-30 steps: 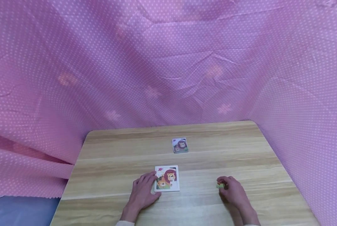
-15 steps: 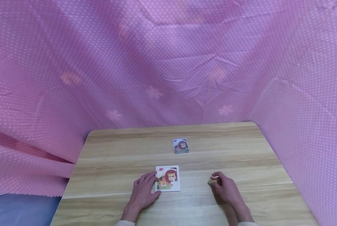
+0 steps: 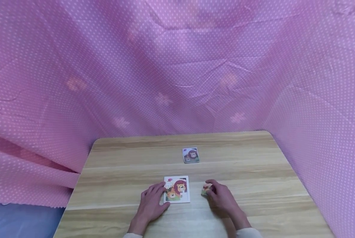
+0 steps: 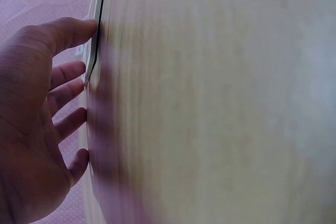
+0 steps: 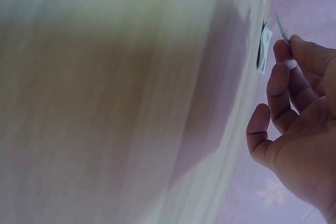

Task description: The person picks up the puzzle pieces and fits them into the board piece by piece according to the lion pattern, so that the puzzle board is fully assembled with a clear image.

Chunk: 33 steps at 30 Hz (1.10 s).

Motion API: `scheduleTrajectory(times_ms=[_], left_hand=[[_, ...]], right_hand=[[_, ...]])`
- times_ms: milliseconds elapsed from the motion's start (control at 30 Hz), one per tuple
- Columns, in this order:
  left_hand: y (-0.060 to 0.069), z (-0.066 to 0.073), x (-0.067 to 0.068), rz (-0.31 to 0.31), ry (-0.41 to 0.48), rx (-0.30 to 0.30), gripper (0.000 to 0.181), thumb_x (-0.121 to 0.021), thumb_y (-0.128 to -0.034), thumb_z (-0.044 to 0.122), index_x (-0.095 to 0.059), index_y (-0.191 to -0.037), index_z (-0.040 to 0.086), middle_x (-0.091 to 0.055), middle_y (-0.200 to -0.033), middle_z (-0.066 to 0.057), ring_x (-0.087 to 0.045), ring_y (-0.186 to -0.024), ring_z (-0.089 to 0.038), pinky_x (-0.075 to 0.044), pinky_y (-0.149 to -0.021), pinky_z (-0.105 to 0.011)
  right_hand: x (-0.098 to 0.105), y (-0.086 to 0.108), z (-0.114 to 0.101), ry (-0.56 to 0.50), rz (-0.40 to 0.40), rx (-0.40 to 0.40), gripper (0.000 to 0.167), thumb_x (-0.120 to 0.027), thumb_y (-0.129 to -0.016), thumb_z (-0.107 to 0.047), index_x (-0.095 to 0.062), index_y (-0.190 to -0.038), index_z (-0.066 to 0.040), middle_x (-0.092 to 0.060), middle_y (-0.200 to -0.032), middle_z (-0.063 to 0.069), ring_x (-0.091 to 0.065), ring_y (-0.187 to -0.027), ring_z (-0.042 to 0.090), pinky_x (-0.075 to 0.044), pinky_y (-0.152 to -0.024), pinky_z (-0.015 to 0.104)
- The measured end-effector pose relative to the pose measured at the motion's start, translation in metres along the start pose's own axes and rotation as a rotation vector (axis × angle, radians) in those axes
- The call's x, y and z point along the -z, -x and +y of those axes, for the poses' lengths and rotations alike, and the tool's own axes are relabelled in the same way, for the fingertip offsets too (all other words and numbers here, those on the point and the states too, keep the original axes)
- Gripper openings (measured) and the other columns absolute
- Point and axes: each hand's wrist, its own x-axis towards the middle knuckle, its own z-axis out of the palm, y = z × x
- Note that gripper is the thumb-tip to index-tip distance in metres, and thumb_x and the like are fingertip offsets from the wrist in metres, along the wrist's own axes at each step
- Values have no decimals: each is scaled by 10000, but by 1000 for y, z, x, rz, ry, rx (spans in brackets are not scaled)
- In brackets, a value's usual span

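Note:
A square jigsaw board (image 3: 188, 189) with a pale rim lies on the table, showing two lion faces. Its lower right part shows pale backing with a small printed mark. My left hand (image 3: 150, 202) rests at the board's left side, fingers spread along the edge and thumb at the lower left corner; the left wrist view shows the thumb (image 4: 79, 29) touching the edge. To the right of the board, my right hand (image 3: 224, 197) pinches a green and red puzzle piece (image 3: 205, 189) between thumb and finger. The right wrist view shows this piece (image 5: 282, 28) edge-on.
Behind the board lies a picture card (image 3: 191, 155) with a similar lion scene. The wooden table (image 3: 129, 155) has rounded far corners. Pink dotted cloth (image 3: 177, 86) hangs at the back and both sides. Blue fabric (image 3: 19, 219) shows at the lower left.
My right hand has moved left toward the board, carrying the puzzle piece. The left hand has stayed at the board's edge, and the board and card keep their places.

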Motion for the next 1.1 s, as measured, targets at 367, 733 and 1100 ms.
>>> scheduleTrajectory(times_ms=[367, 733, 1100], left_hand=[[7, 6, -3, -14, 7, 18, 502, -693, -777, 521, -612, -1183, 238, -456, -1478, 51, -409, -1349, -261, -341, -1026, -584], [21, 12, -4, -10, 36, 22, 492, -702, -775, 510, -616, -1180, 243, -471, -1467, 46, -421, -1340, -270, -339, -1020, -601], [21, 12, -6, -3, 24, 33, 498, -697, -775, 523, -613, -1183, 250, -464, -1474, 52, -413, -1345, -257, -337, -1022, -593]], right_hand=[[-16, -1, -22, -36, -122, 92, 296, -611, -887, -129, -634, -1182, -141, -604, -784, -98, -530, -674, 33, -449, -623, 199], [-34, 6, -37, -17, -172, 141, 238, -623, -895, -141, -641, -1130, -169, -580, -763, -106, -506, -659, 36, -427, -594, 204], [-44, -1, -46, 9, -206, 106, 291, -633, -892, -161, -647, -1183, -163, -580, -757, -108, -506, -646, 46, -423, -563, 201]])
